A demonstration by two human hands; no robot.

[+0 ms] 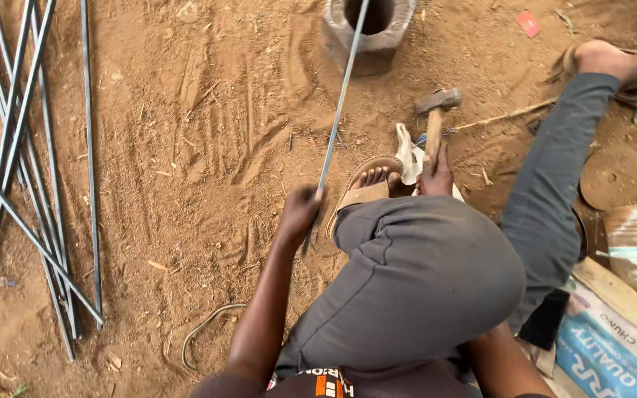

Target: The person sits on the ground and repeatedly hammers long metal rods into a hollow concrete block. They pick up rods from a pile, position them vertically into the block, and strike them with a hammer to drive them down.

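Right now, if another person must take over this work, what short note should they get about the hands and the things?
Left hand: closed on a thin metal rod, which runs up to a hollow block.
Right hand: gripping a hammer, head raised above the dirt.
More rods lie in a loose pile on the ground to the left.
Done or left: cannot tell from this view.

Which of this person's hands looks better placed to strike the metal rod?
The right hand, probably: it grips the hammer beside the rod, while the left hand holds the rod.
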